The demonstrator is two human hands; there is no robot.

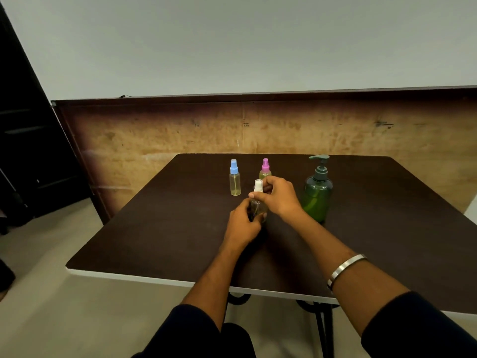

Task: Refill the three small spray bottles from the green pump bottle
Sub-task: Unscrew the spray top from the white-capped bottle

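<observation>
A small clear spray bottle with a white cap (258,187) stands near the middle of the dark table (154,228). My left hand (242,223) wraps around its body from the near side. My right hand (280,196) pinches its white spray top from the right. Behind it stand a blue-capped spray bottle (234,178) and a pink-capped spray bottle (265,168), both holding pale yellow liquid; the pink one's lower part is hidden by my right hand. The green pump bottle (318,195) stands upright to the right of my right hand.
A brown board wall (180,130) runs just behind the table's far edge. The table's white front edge (144,279) is close to me. A dark shelf unit (28,151) stands at the left. Metal table legs (324,329) show below.
</observation>
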